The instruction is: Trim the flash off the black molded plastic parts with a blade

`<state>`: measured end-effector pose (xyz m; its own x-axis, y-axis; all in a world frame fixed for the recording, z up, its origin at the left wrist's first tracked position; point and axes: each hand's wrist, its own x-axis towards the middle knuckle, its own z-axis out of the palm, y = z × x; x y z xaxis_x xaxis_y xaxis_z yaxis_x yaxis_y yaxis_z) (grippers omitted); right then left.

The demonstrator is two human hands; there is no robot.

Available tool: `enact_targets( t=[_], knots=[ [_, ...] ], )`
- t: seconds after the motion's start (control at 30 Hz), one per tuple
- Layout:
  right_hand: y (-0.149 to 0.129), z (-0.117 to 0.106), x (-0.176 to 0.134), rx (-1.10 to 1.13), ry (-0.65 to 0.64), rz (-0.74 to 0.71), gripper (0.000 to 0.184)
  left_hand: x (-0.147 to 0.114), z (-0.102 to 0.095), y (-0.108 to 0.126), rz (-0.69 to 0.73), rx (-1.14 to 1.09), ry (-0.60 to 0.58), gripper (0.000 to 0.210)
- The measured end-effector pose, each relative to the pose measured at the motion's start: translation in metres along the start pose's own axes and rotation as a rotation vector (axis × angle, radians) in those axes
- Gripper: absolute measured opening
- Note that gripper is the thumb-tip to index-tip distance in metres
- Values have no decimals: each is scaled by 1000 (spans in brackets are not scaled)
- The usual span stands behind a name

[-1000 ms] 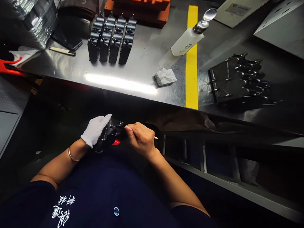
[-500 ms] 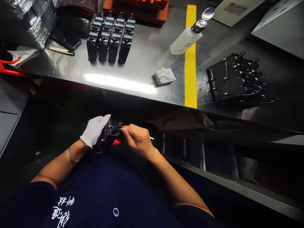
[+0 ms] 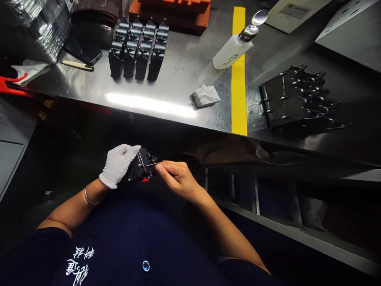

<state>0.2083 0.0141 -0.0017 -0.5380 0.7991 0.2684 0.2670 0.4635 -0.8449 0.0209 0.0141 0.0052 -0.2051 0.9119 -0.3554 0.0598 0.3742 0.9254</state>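
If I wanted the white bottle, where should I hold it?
I'd wrap fingers around the middle of the white bottle, below the silver top, coming from the right, over the yellow stripe. The bottle seems upright with a long, plain body, and the wrinkled white packet sits at its near left.

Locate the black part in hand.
Head view: the black part is left of centre, below the metal bench's edge, held in the gloved left hand, beside the right hand.
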Motion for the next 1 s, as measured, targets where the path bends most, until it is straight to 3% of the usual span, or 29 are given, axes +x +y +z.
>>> enact_targets(
  t=[0.17,0.27,0.33,0.4,0.53,0.7,0.83,0.93,1.0],
  knots=[
    [2,-9,-5,185,-154,49,35,-7,2,-2,28,-59,-4,37],
    [4,-11,-8,376,-227,-61,39,-9,3,-2,64,-89,-6,37],
    [4,-9,-9,340,-132,-140,40,-9,3,-1,96,-98,9,37],
    [3,-4,-8,131,-14,-183,40,-8,2,-1,108,-97,16,37],
    [2,2,-5,-241,43,-225,50,-8,3,-2,95,-94,23,39],
    [9,2,-3,-231,82,-257,53,-3,5,-5,85,-64,28,42],
    [12,24,-6,-198,272,-160,30,15,14,0,31,-213,97,45],
    [17,34,-2,-289,318,-7,55,30,26,15,-19,-559,149,39],
    [26,19,16,-306,351,121,56,34,31,27,32,-742,97,32]
  ],
)
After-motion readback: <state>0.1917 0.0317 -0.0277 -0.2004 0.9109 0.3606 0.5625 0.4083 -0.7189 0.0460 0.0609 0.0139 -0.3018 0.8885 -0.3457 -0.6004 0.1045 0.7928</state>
